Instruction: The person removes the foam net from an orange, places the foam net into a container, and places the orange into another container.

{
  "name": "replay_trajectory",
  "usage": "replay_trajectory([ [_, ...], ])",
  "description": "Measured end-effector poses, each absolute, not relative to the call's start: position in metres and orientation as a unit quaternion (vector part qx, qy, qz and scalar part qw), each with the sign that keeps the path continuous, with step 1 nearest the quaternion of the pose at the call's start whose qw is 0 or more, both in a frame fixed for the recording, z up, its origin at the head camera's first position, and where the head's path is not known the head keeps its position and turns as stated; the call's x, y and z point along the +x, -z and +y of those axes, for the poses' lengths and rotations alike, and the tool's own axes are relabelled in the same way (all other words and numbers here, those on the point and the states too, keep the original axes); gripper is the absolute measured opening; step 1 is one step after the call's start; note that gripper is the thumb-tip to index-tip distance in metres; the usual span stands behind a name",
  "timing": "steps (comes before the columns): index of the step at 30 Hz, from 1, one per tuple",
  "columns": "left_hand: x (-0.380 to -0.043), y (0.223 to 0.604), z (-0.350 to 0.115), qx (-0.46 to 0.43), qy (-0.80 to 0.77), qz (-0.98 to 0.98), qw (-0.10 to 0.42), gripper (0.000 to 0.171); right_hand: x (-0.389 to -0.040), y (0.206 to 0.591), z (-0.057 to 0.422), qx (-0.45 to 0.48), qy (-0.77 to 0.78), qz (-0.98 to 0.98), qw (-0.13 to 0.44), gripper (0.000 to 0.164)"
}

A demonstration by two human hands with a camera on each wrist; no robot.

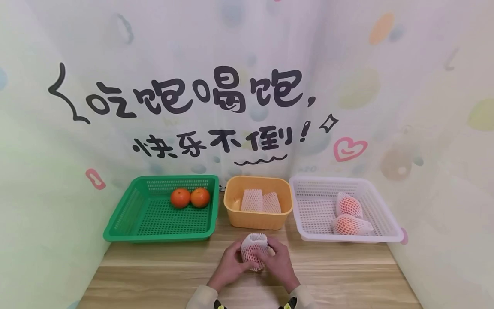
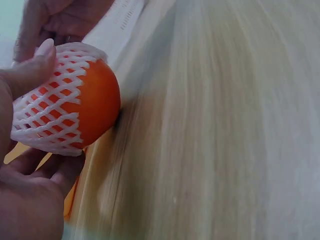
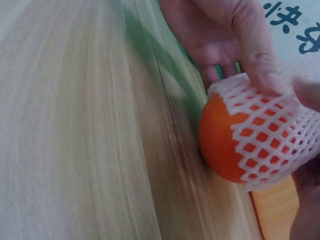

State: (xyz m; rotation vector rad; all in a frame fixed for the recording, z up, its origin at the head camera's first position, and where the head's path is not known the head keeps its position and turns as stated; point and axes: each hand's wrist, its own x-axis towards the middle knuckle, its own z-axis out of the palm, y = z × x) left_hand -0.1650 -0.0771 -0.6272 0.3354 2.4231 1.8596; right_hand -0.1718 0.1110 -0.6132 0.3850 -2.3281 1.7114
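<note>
Between both hands, above the wooden table, is a round orange fruit (image 2: 102, 102) partly covered by a white foam net sleeve (image 1: 254, 251). Its smooth lower end sticks out bare in both wrist views, while the loose end of the sleeve points up and away in the head view. My left hand (image 1: 229, 267) grips the sleeved fruit from the left, thumb over the net. From the right side my right hand (image 1: 281, 262) holds it, thumb on the near face of the foam. Some fingertips are hidden behind the fruit.
A green basket (image 1: 162, 237) at the back left bears two bare orange-red fruits (image 1: 200, 197). The yellow bin (image 1: 258, 221) in the middle contains foam sleeves (image 1: 252, 201). At the back right, a white basket (image 1: 349, 237) holds two net-covered fruits (image 1: 347, 224). A printed curtain (image 1: 231, 43) stands behind.
</note>
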Motion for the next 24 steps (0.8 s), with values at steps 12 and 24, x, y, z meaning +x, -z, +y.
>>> replay_trajectory([
  [12, -0.166, 0.627, -0.074, 0.116, -0.635, 0.763, -0.032, 0.030, -0.164, 0.589, 0.104, 0.178, -0.543, -0.795, 0.204, 0.030],
  [24, -0.167, 0.625, -0.076, 0.118, -0.617, 0.774, -0.076, 0.030, -0.170, 0.609, 0.103, 0.142, -0.593, -0.776, 0.162, 0.022],
])
